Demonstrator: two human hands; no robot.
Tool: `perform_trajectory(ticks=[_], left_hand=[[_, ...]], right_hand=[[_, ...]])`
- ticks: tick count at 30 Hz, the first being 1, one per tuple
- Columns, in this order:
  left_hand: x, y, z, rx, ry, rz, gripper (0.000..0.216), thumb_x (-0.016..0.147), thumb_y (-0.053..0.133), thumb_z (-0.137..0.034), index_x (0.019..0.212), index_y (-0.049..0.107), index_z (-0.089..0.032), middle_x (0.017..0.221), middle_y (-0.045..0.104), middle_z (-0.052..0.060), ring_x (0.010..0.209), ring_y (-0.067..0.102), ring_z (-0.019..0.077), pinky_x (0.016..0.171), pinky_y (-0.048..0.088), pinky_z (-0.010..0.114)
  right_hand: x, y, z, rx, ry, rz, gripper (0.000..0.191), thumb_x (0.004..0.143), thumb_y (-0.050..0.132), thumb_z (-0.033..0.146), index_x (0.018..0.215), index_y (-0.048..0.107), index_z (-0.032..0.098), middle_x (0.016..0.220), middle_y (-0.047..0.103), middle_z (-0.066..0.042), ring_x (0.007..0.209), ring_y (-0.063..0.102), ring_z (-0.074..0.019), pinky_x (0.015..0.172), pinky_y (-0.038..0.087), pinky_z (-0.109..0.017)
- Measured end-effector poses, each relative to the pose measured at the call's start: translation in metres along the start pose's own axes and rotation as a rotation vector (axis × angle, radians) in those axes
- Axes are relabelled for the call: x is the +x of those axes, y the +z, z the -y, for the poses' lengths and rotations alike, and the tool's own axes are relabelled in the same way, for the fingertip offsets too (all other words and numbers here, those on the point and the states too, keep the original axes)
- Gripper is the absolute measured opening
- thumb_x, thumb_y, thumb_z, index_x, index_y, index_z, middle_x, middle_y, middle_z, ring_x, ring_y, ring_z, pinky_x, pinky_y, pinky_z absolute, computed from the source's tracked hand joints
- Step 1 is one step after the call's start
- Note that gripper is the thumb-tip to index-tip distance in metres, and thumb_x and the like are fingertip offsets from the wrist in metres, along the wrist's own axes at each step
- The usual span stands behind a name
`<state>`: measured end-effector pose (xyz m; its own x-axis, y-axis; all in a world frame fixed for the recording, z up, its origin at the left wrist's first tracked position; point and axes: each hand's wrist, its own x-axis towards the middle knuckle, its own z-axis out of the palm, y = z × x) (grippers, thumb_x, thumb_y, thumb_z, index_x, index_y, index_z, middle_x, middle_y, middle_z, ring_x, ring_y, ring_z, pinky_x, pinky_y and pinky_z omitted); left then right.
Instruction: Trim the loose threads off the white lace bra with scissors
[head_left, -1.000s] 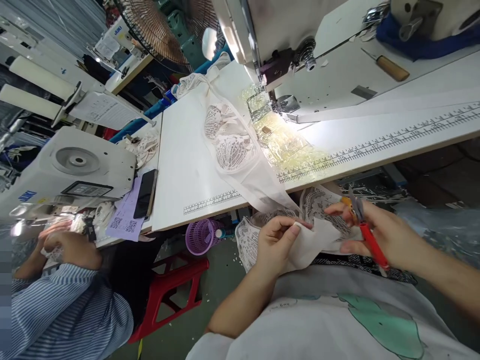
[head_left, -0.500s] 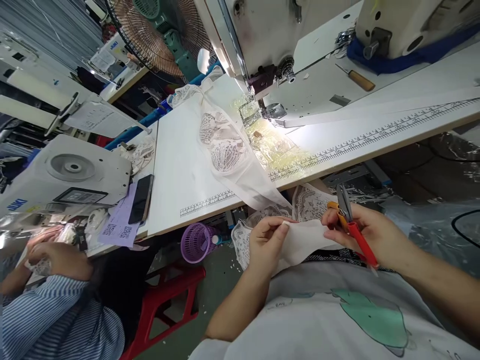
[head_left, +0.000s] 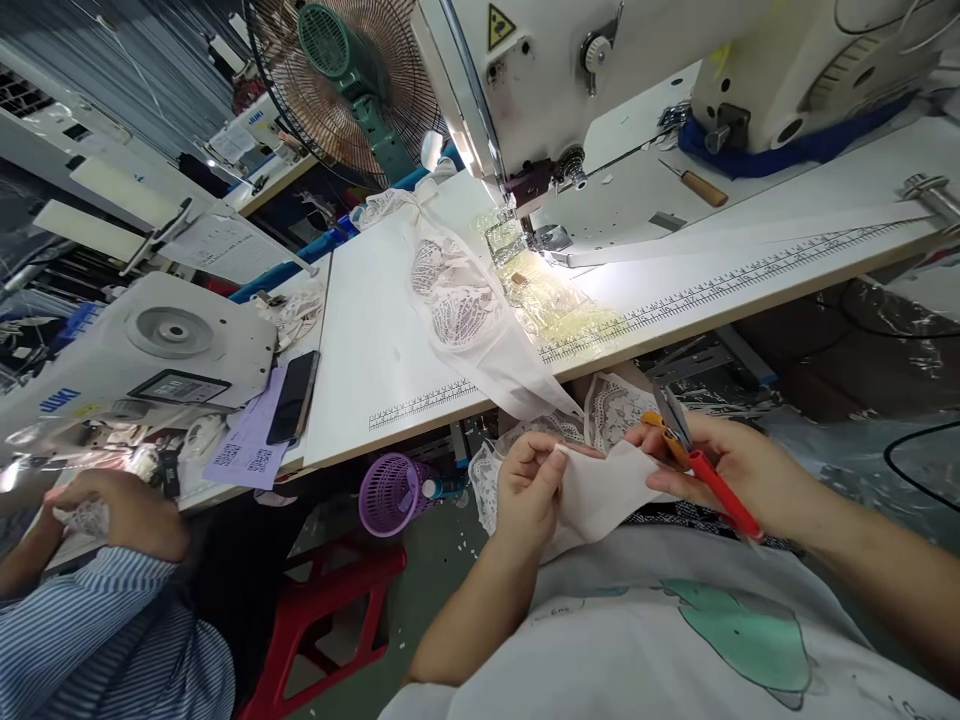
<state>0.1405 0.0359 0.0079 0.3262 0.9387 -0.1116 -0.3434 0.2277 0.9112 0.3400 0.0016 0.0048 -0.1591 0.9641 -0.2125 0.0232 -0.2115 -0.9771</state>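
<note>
White lace bras hang over the table's front edge into my lap. One lace bra (head_left: 461,312) lies on the tabletop, its band trailing down toward me. My left hand (head_left: 531,490) pinches the edge of a white fabric band (head_left: 600,492) between thumb and fingers. Opposite it, my right hand (head_left: 709,465) grips the same band with the fingertips. Tucked in that hand is a pair of scissors (head_left: 724,492) with red and orange handles, blades pointing up and away. Lace cups (head_left: 619,405) show behind the band, partly hidden by my hands.
A sewing machine (head_left: 540,100) stands over the white table (head_left: 360,340), with a printed ruler along its edge. An awl (head_left: 694,183) lies by the machine. A purple basket (head_left: 390,495) and red stool (head_left: 322,620) are below. A co-worker's hand (head_left: 124,515) works at left, near a phone (head_left: 292,397).
The view has shifted slightly. The band between my hands now dips at its top edge where it was straighter, and my left hand has moved slightly left. Both hands keep their hold.
</note>
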Motion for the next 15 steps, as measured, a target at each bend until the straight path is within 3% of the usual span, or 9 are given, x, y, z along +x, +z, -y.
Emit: perform_trajectory(ticks=[3,6,10,12,15], left_hand=[[-0.001,0.000,0.000,0.006,0.011,-0.005,0.029,0.076,0.068,-0.042,0.077,0.051,-0.020,0.067,0.069,-0.001,0.062,0.064,0.0123,0.061,0.049,0.023],[-0.001,0.001,0.000,0.019,0.010,-0.030,0.031,0.075,0.070,-0.043,0.077,0.050,-0.019,0.067,0.069,0.000,0.061,0.064,0.0129,0.061,0.049,0.023],[0.001,0.007,0.001,0.020,-0.014,-0.068,0.034,0.073,0.070,-0.045,0.076,0.049,-0.019,0.066,0.068,0.001,0.062,0.064,0.0143,0.062,0.049,0.025],[0.002,0.009,0.004,0.010,-0.030,-0.050,0.035,0.072,0.071,-0.046,0.075,0.049,-0.019,0.065,0.067,0.001,0.063,0.064,0.0151,0.064,0.049,0.026],[0.003,0.011,0.008,0.011,-0.049,-0.028,0.037,0.070,0.072,-0.047,0.075,0.049,-0.018,0.064,0.065,0.001,0.064,0.062,0.0145,0.064,0.048,0.026]], right_hand=[[-0.001,0.002,0.002,-0.021,-0.013,0.019,0.037,0.067,0.072,0.051,0.071,0.055,0.018,0.087,0.065,-0.007,0.075,0.061,-0.0178,0.067,0.056,-0.031],[-0.003,0.004,0.000,-0.094,-0.024,-0.006,0.038,0.069,0.068,0.054,0.073,0.058,0.017,0.084,0.066,-0.009,0.077,0.062,-0.0201,0.070,0.055,-0.033],[-0.005,0.002,-0.009,-0.126,-0.042,-0.122,0.039,0.070,0.066,0.054,0.084,0.059,0.019,0.104,0.066,-0.013,0.092,0.063,-0.0255,0.077,0.055,-0.035],[-0.005,-0.002,-0.011,-0.155,-0.113,-0.159,0.034,0.073,0.065,0.051,0.086,0.058,0.021,0.113,0.063,-0.013,0.098,0.062,-0.0261,0.082,0.053,-0.036],[-0.004,-0.009,-0.003,-0.367,-0.324,-0.166,0.026,0.075,0.066,0.039,0.095,0.059,0.023,0.106,0.064,-0.010,0.098,0.061,-0.0238,0.085,0.051,-0.035]])
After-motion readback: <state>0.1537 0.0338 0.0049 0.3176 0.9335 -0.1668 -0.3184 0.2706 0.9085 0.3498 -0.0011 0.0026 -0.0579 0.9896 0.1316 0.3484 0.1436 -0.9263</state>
